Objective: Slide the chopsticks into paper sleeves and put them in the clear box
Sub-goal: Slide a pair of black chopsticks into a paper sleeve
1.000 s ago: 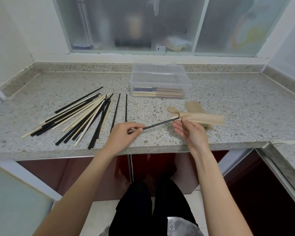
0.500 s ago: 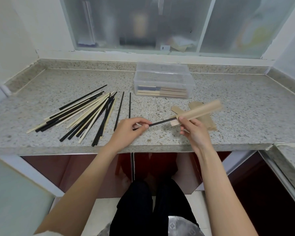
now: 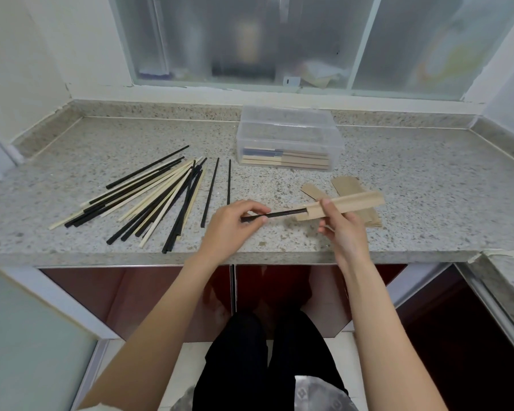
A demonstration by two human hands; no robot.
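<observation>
My left hand (image 3: pixel 235 225) pinches the near end of black chopsticks (image 3: pixel 279 215). Their far end is inside a brown paper sleeve (image 3: pixel 353 203), which my right hand (image 3: pixel 340 226) holds above the counter. Spare paper sleeves (image 3: pixel 346 185) lie flat on the counter behind and under my right hand. A pile of loose black and pale chopsticks (image 3: pixel 155 197) is spread out to the left. The clear box (image 3: pixel 290 137) stands at the back of the counter with several sleeved chopsticks lying in its bottom.
The speckled stone counter (image 3: pixel 428 203) has a front edge just below my hands and a raised lip along the back wall. A frosted window (image 3: pixel 279 40) runs behind it. Red cabinet doors and my legs are below.
The black chopsticks have gone further into the paper sleeve, so less black shows between my hands. My right hand has lifted the sleeve off the counter and tilted it.
</observation>
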